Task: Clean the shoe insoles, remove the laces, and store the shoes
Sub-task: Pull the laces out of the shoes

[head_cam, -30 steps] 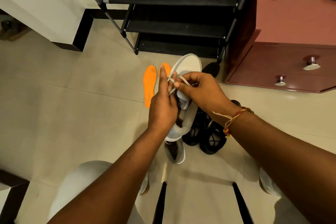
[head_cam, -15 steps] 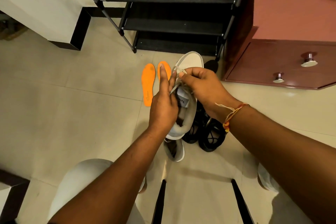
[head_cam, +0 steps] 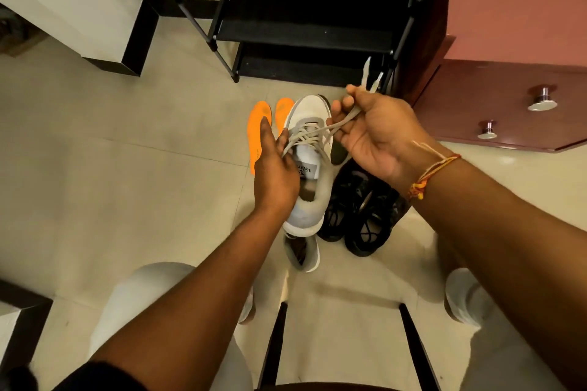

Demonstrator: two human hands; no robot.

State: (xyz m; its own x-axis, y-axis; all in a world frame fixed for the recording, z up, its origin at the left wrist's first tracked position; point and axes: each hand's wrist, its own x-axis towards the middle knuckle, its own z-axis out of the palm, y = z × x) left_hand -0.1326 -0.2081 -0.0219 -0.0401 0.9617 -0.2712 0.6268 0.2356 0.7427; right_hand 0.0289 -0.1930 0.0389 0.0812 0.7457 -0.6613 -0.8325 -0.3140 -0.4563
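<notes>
Lace (head_cam: 344, 119) pinched in right hand (head_cam: 371, 136), left hand (head_cam: 273, 168) gripping the shoe (head_cam: 309, 111); yank too hard and it could snag tight, or the shoe slips free.

Warm, yellowish indoor light, rather dim and diffuse, leaves the white shoe (head_cam: 309, 114) as the brightest thing in view. Below it, soft-edged shadows lie in wide bands across the tiled floor (head_cam: 127, 168). Just right of it the black shoes (head_cam: 359, 209) sink into almost featureless dark, and farther right the drawer knobs (head_cam: 542, 100) carry small bright glints. Above and to its right the loose ends of the lace (head_cam: 367, 70) are smeared by motion. Above it the bars of the shoe rack (head_cam: 305, 25) splay outward with wide-angle bend.
</notes>
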